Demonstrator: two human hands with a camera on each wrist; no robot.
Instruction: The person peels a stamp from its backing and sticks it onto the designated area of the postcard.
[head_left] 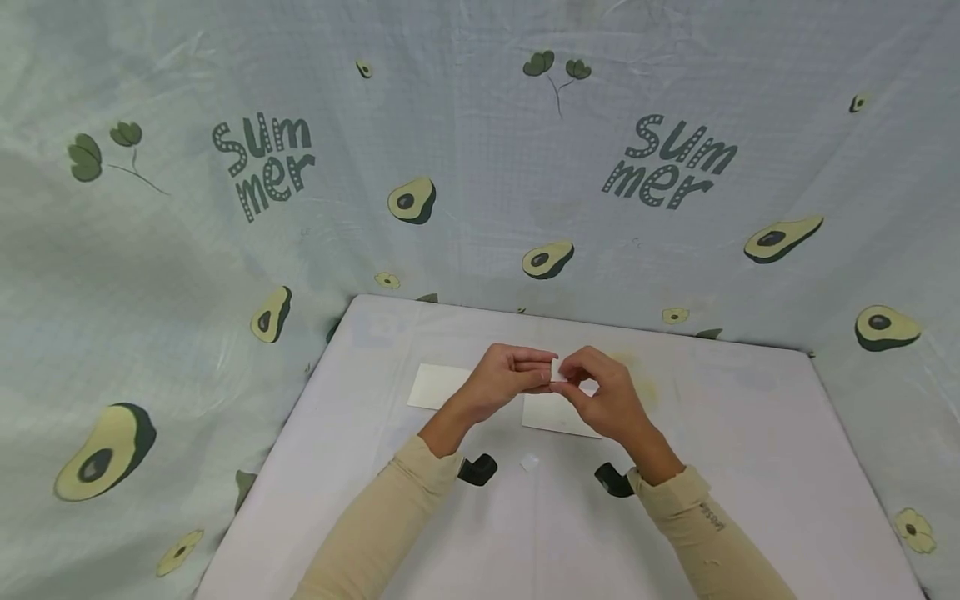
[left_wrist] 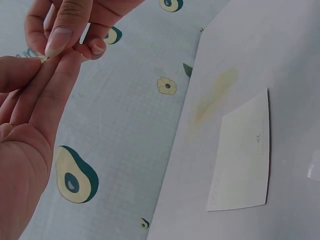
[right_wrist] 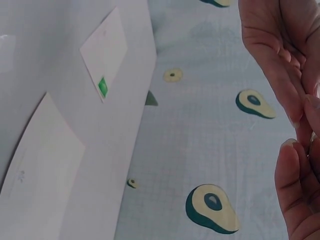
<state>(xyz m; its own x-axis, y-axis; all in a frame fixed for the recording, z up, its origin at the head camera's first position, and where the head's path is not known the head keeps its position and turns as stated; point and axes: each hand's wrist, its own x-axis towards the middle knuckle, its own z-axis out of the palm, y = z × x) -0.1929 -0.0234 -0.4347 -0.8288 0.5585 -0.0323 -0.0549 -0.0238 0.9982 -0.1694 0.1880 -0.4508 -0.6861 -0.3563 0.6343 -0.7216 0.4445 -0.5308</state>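
My left hand (head_left: 498,379) and right hand (head_left: 603,396) meet above the far half of the table. Between them is a small white piece (head_left: 557,372), thin and paper-like. The left thumb and fingers pinch it from one side. From the other side, the right thumb and fingertips pinch its edge. In both wrist views the fingers largely hide this piece. Below the hands lies a white card (head_left: 558,417), partly covered by the right hand in the head view. Another white card (head_left: 437,387) is to the left, with a green patch (right_wrist: 103,87) near one corner.
On the white table (head_left: 750,467), a small pale scrap (head_left: 529,462) lies nearer to me than the cards. Black devices (head_left: 478,469) sit at both wrists. A curtain (head_left: 480,150) printed with avocados hangs behind the table and along its sides.
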